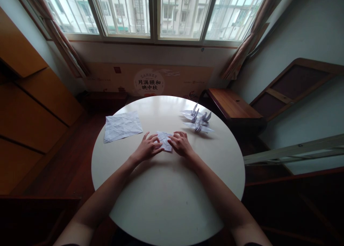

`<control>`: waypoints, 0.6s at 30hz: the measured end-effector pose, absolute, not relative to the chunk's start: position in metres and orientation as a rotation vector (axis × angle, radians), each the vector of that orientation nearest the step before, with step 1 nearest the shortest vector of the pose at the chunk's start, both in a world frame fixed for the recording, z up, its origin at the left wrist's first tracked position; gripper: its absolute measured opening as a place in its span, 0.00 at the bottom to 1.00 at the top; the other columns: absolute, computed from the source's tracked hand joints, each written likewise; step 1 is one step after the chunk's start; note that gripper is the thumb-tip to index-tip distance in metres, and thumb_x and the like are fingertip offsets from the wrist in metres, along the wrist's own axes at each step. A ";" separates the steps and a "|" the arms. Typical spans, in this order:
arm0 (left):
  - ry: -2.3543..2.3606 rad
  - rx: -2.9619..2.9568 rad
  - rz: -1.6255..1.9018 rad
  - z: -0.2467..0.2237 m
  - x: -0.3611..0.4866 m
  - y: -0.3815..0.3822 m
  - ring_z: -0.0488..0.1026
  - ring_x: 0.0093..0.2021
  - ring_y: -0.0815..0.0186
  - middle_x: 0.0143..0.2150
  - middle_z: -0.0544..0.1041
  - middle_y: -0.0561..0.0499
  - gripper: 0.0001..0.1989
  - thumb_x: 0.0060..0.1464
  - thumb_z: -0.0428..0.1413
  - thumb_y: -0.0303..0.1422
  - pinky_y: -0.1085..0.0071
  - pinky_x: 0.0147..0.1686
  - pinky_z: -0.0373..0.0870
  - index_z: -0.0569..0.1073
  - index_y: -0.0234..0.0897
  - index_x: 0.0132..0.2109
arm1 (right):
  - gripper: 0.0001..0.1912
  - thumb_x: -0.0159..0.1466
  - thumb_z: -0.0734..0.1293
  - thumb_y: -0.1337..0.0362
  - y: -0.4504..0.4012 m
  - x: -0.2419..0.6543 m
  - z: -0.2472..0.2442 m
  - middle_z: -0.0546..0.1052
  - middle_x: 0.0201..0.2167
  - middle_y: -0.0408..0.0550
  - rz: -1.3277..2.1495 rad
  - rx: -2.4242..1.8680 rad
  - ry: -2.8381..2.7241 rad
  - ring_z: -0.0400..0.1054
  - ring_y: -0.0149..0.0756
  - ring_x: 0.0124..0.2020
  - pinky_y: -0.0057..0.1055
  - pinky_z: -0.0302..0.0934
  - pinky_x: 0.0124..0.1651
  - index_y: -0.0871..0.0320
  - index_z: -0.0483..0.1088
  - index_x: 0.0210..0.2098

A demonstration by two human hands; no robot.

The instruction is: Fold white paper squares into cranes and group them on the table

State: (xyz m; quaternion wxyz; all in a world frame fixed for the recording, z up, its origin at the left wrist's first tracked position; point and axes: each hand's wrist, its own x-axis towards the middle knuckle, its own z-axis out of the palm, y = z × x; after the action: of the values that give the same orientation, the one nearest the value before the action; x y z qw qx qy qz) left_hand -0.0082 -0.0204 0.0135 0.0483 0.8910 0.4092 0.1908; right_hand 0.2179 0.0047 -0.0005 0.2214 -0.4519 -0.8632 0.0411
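Note:
A small folded paper (166,135) with creases lies between my two hands near the middle of the white round table (158,192). My left hand (148,146) is at its left edge, thumb and curled fingers on the paper. On the opposite edge, my right hand (181,144) grips it with bent fingers, covering part of that side. A larger creased paper sheet (123,126) is spread out flat to the left. Several folded paper cranes (198,126) stand grouped together at the right, beyond my right hand.
A brown wooden desk (233,102) stands behind the table at the right. Orange-brown cabinets (34,113) line the left wall. Beyond the table, a printed board (177,77) rests under the barred window (180,13).

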 end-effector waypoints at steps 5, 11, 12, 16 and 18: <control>1.444 2.694 0.579 0.006 -0.007 -0.018 0.58 0.64 0.52 0.55 0.73 0.44 0.18 0.62 0.50 0.45 0.45 0.66 0.39 0.74 0.43 0.52 | 0.21 0.71 0.54 0.54 0.004 0.215 -0.001 0.78 0.41 0.54 0.167 -1.049 -2.415 0.69 0.41 0.47 0.40 0.54 0.56 0.58 0.74 0.46; 1.503 2.661 0.576 -0.005 -0.008 -0.018 0.53 0.66 0.49 0.61 0.67 0.42 0.23 0.62 0.49 0.46 0.44 0.64 0.40 0.68 0.41 0.59 | 0.19 0.71 0.55 0.55 -0.001 0.212 0.002 0.78 0.38 0.51 0.278 -0.920 -2.455 0.71 0.37 0.39 0.35 0.58 0.49 0.55 0.74 0.47; 1.494 2.658 0.582 -0.006 -0.009 -0.017 0.54 0.66 0.49 0.61 0.67 0.42 0.22 0.62 0.50 0.44 0.45 0.64 0.43 0.67 0.41 0.59 | 0.20 0.71 0.54 0.56 -0.001 0.212 0.001 0.78 0.38 0.50 0.303 -0.897 -2.446 0.71 0.36 0.39 0.35 0.58 0.49 0.55 0.73 0.48; 1.425 2.642 0.617 -0.008 -0.011 -0.014 0.64 0.58 0.56 0.57 0.71 0.46 0.16 0.64 0.49 0.34 0.52 0.61 0.53 0.70 0.46 0.57 | 0.20 0.72 0.52 0.58 0.002 0.213 -0.005 0.77 0.40 0.51 0.366 -0.875 -2.397 0.71 0.36 0.40 0.34 0.60 0.48 0.54 0.72 0.51; 1.387 2.635 0.633 -0.009 -0.012 -0.012 0.67 0.56 0.57 0.55 0.73 0.47 0.16 0.63 0.49 0.31 0.54 0.58 0.57 0.72 0.46 0.55 | 0.18 0.71 0.55 0.57 0.004 0.215 -0.008 0.77 0.42 0.51 0.344 -0.892 -2.373 0.71 0.37 0.43 0.36 0.60 0.49 0.54 0.73 0.50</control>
State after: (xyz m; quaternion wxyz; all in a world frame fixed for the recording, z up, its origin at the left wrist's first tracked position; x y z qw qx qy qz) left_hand -0.0123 -0.0119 -0.0089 0.0487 0.8645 0.4551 0.2076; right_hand 0.2146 0.0037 -0.0076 0.2874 -0.3340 -0.8884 0.1289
